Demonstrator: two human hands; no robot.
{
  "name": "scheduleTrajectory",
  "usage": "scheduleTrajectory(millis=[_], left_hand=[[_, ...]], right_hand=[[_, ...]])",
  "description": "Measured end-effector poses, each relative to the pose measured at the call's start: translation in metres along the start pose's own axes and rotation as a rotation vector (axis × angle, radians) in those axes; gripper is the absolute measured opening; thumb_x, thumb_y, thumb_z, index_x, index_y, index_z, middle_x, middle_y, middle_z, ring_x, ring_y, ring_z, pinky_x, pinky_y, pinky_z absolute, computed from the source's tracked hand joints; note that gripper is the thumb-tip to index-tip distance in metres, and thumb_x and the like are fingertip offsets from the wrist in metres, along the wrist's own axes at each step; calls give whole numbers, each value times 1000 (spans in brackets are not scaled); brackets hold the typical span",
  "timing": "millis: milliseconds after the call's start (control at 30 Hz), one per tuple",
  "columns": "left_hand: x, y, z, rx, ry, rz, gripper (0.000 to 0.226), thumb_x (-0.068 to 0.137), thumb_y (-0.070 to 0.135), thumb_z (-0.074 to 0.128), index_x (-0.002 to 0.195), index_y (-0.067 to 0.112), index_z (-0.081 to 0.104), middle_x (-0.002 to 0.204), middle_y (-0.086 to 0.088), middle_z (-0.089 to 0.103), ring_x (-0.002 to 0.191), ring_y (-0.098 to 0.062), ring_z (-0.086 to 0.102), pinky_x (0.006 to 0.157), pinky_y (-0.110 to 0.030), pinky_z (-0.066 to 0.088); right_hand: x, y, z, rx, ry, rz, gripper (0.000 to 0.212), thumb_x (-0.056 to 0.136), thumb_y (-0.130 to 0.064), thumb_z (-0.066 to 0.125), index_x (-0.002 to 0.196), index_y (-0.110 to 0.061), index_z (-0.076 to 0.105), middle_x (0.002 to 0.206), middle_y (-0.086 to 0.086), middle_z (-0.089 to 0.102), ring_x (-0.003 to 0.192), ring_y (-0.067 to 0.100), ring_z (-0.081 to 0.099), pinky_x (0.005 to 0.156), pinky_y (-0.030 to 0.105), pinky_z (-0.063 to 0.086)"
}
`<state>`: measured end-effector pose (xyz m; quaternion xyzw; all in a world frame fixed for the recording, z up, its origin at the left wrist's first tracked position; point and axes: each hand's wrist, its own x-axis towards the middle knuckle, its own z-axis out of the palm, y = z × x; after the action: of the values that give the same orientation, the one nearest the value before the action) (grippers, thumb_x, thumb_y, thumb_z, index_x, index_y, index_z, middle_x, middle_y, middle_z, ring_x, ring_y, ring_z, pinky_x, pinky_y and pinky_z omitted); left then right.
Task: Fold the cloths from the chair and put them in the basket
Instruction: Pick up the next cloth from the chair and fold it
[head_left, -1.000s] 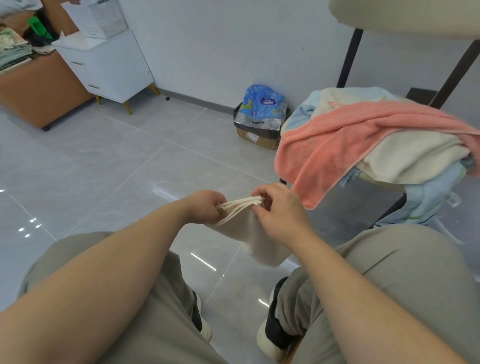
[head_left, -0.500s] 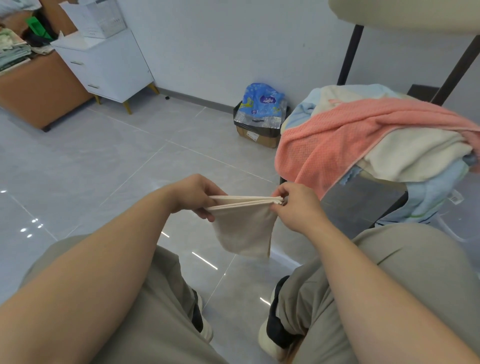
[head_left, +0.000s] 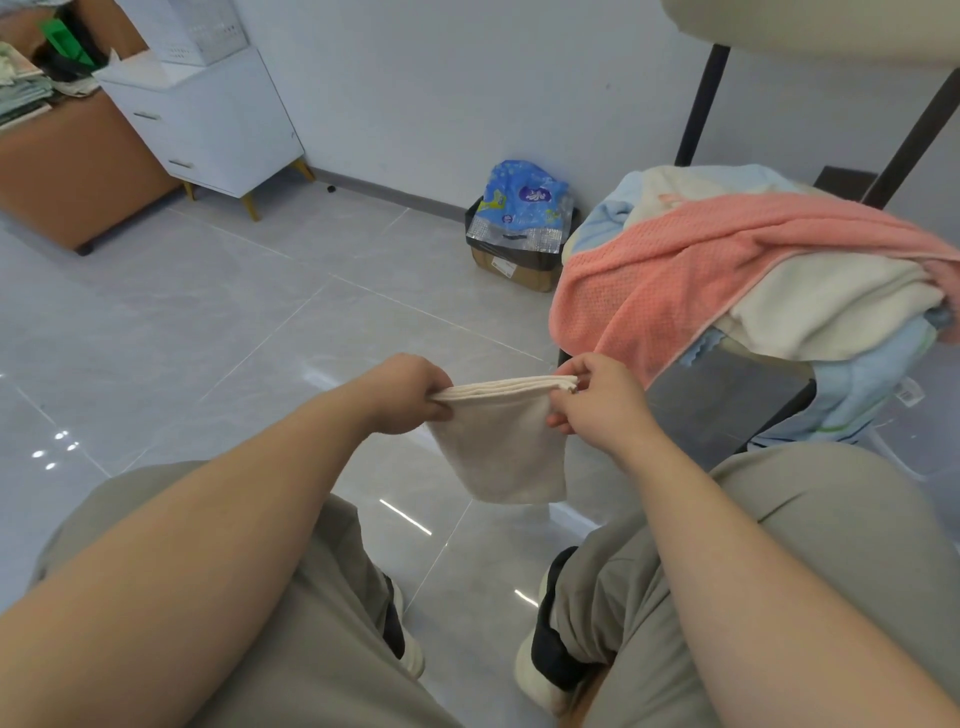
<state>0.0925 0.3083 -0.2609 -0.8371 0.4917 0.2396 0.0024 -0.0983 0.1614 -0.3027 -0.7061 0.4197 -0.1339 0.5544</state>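
The left grip (head_left: 410, 395) pinches one upper corner of a small cream cloth (head_left: 501, 447) and the right grip (head_left: 597, 400) pinches the other, fingers and thumbs curled round the stacked edges, so the top runs taut and level between them. The cloth is folded into several layers, and its plain face hangs as a tapering flap above the grey tiled floor (head_left: 208, 322), between the person's knees. Just to the right, a chair (head_left: 727, 384) carries a heap of cloths: a salmon-pink waffle towel (head_left: 675, 275) draped over a cream towel (head_left: 831, 306) and a light blue cloth (head_left: 862, 384).
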Motion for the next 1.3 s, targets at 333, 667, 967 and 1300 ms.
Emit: scheduleTrajectory(millis=[333,667,967,1300], left_hand=[[0,8,5,149,10,-40,25,81,31,68,106,29,73,97,5,70,93,-21,63,83,-38,55],[10,47,29,-78,196,188,11,91,24,63,96,14,68,84,-3,67,80,-24,61,65,-30,41],[6,54,16,-34,143,217,24,85,21,68,109,20,66,96,3,64,92,-17,57,76,-28,43],[-3,32,-28,-20,262,91,32,73,6,52,92,17,74,91,-3,70,85,-23,62,83,-37,54]], right_hand=[[-9,-3,12,-96,-25,-149,18,84,-9,69,86,-26,64,81,-2,71,69,12,73,75,40,61],[-10,8,26,-167,-89,-146,23,80,-12,74,94,-25,60,80,-6,67,70,13,71,71,35,59],[-2,28,48,-286,-183,-104,11,85,-16,61,91,-22,68,83,1,72,72,20,71,67,39,59],[-3,52,53,-405,-279,95,28,78,-26,75,104,-19,66,103,-1,65,93,18,64,79,34,55]])
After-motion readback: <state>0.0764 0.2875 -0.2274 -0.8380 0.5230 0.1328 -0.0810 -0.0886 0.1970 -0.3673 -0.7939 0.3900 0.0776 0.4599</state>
